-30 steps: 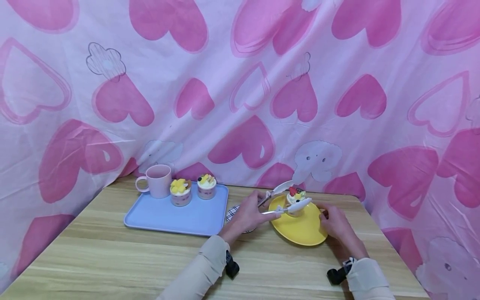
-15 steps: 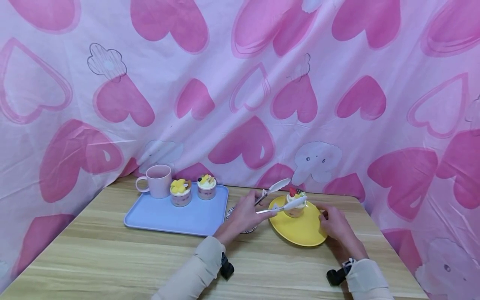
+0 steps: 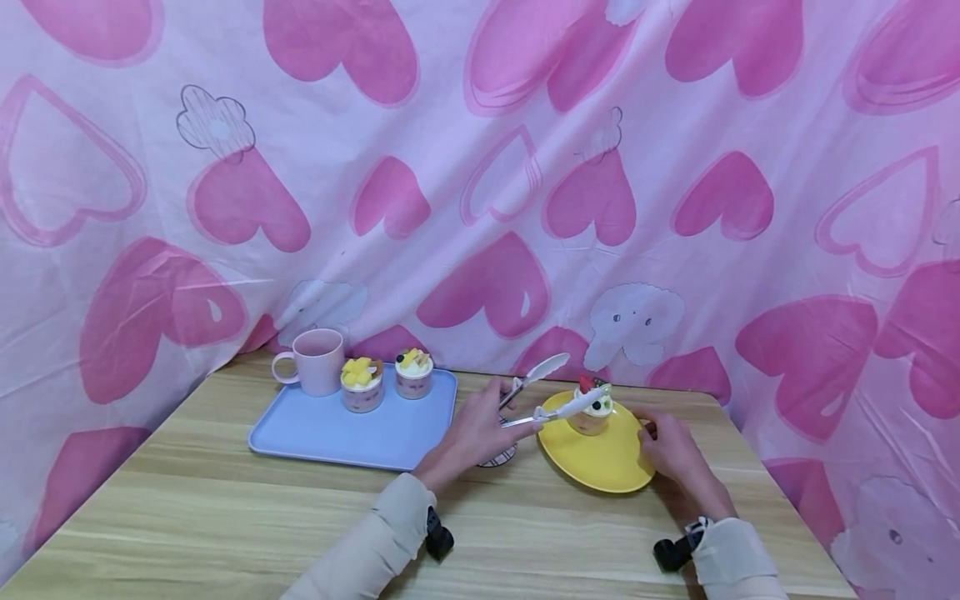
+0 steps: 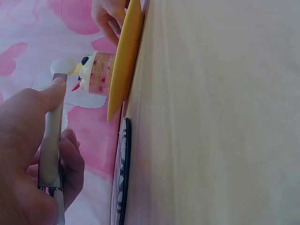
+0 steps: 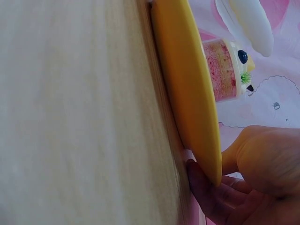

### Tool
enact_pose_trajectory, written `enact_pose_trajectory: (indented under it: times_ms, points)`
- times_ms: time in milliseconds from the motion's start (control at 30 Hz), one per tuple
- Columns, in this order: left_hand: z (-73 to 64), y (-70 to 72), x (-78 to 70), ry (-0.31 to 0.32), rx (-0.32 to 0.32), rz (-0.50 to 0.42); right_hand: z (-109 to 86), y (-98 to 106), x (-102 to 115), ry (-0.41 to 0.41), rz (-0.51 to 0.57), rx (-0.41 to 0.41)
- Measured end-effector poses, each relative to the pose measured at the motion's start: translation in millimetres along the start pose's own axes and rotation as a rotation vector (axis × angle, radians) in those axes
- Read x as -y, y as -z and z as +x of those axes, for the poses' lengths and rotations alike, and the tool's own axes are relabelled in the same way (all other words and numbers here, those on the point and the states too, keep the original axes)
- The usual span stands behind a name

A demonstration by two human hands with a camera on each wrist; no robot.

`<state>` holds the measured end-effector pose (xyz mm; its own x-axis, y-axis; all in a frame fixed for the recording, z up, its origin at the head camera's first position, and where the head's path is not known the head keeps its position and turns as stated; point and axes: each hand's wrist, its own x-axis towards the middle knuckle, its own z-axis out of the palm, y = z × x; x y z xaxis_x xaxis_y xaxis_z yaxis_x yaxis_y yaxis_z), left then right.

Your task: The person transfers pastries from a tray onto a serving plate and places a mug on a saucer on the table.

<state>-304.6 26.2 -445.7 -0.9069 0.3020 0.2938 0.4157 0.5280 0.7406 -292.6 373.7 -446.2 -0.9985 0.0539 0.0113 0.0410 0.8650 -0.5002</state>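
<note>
My left hand (image 3: 471, 429) grips a pair of tongs (image 3: 576, 405) with metal arms and white tips. The tongs' arms are spread, with nothing between the tips. One white tip overlaps the dessert cup (image 3: 589, 423) in the head view. That cup, topped with cream, a strawberry and dark berries, stands upright on the yellow plate (image 3: 600, 468), toward its back left. At the plate's right rim my right hand (image 3: 671, 446) pinches the edge; in the right wrist view the thumb (image 5: 232, 157) lies above the rim and fingers (image 5: 204, 187) sit below it.
Left of the hands lies a blue tray (image 3: 322, 442). On it stand a pink mug (image 3: 318, 367) and two more dessert cups, one with yellow fruit (image 3: 362, 392), one smaller (image 3: 413, 379). A round plaid coaster (image 3: 498, 457) is partly under the left hand. A heart-print cloth hangs behind the table.
My left hand has drawn back to the left with the tongs, the tips moving away from the cup. The right hand and the plate have stayed in place.
</note>
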Motion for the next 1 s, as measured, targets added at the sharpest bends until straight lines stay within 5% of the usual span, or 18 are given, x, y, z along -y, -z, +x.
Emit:
enact_pose_trajectory:
  times_ms: [300, 1000]
  points:
    - [-6.1, 8.3, 2.6, -0.008, -0.017, -0.053, 0.5, -0.5, 2.3, -0.077, 0.100, 0.054]
    - [-25.6, 29.5, 7.6, 0.008, -0.043, -0.059, -0.2, -0.3, -1.7, 0.001, 0.003, -0.009]
